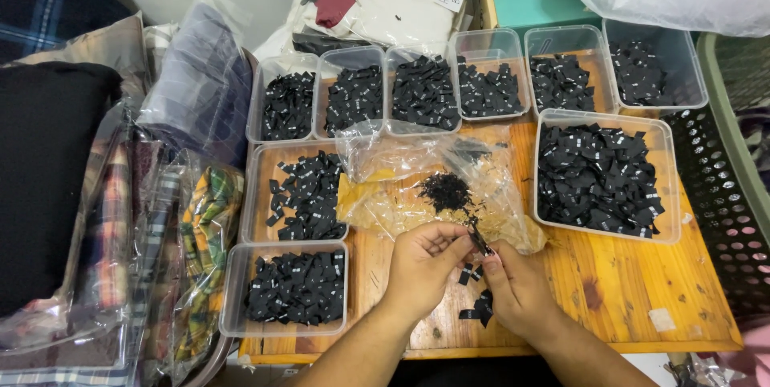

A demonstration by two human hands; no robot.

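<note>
Both hands meet over the near edge of the wooden table (626, 275): the left hand (421, 263) and the right hand (517, 287) pinch a small black label (480, 240) together between their fingertips. A few loose labels (479, 305) lie on the wood just below them. Sorting looks well along — nine clear plastic tubs already hold black labels, six in a far row (481, 74), two at the left (297, 186), and a large tub (605, 170) at the right. Left to do, it seems, is a small dark heap (445, 190) lying on a crumpled clear bag (417, 178) just beyond the hands — possibly tangled threads rather than labels. Bagged plaid fabrics (200, 243) crowd the left side, and a dark mesh basket (722, 186) stands at the right.
</note>
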